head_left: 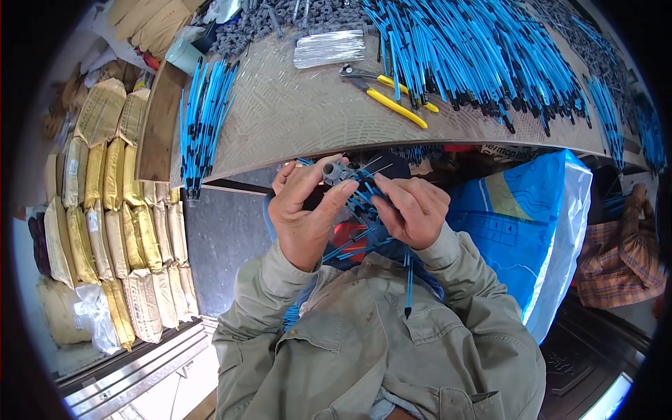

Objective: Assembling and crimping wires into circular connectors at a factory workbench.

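Over my lap, my left hand (pixel 301 206) pinches a grey plastic fitting (pixel 332 171) with a round hole, between thumb and fingers. Thin metal wires (pixel 372 166) stick out beside the fitting, towards the right. My right hand (pixel 414 208) has thumb and index finger closed on a blue rod with black ends, close to the fitting; the exact grip is partly hidden. More blue rods (pixel 343 248) lie across my lap below both hands, and one blue rod (pixel 409 283) hangs down against my jacket.
On the workbench (pixel 280 119) ahead lie yellow-handled pliers (pixel 395 105), a bundle of metal wires (pixel 329 49), grey fittings (pixel 259 29) and a large pile of blue rods (pixel 469 56). A blue plastic sack (pixel 514 217) stands right. Filled sacks (pixel 115 182) are stacked left. Another person (pixel 619 259) sits far right.
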Tool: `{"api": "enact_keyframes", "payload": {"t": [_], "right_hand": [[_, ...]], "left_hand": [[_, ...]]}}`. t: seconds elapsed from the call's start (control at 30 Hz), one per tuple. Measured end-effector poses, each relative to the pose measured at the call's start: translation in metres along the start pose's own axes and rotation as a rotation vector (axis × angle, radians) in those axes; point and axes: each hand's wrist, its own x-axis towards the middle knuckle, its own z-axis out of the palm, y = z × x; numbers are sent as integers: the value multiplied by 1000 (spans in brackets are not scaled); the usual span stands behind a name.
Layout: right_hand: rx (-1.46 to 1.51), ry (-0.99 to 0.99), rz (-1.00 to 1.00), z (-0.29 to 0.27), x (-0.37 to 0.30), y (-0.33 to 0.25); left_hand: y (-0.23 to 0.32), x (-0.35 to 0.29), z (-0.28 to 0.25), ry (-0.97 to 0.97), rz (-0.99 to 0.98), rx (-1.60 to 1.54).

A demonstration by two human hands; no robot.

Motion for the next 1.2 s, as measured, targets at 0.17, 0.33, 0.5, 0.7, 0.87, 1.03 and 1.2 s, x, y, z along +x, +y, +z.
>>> {"api": "enact_keyframes", "payload": {"t": [0.17, 0.33, 0.5, 0.7, 0.87, 1.03, 1.2], "right_hand": [[104, 56, 58, 2, 6, 0], [243, 80, 229, 2, 16, -6], [340, 78, 359, 3, 16, -8], [409, 116, 353, 5, 20, -7], [406, 103, 399, 4, 18, -8], [418, 172, 427, 7, 18, -7], [305, 137, 376, 5, 22, -5]], "left_hand": [[2, 0, 0, -9, 12, -11], [4, -2, 2, -30, 37, 22], [7, -2, 1, -18, 21, 0], [5, -1, 1, -34, 50, -2], [7, 0, 1, -27, 33, -8], [9, 2, 3, -18, 23, 12], [10, 5, 4, -18, 25, 26]]}}
